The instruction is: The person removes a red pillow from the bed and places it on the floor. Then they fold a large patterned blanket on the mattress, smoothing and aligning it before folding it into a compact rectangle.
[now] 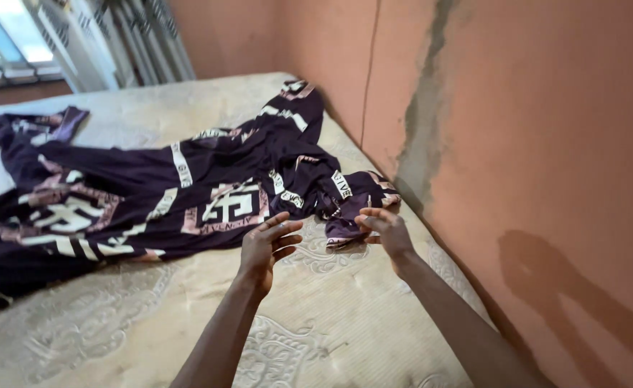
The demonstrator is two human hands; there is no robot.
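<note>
Here the dark patterned sheet lies just beyond, perhaps touching, both open hands.

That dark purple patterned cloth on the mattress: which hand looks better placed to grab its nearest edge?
Probably the right hand. It is open, fingers right at the bunched near end of the dark purple patterned cloth. The left hand, also open, hovers over the bare cream quilted mattress just short of the cloth.
</note>
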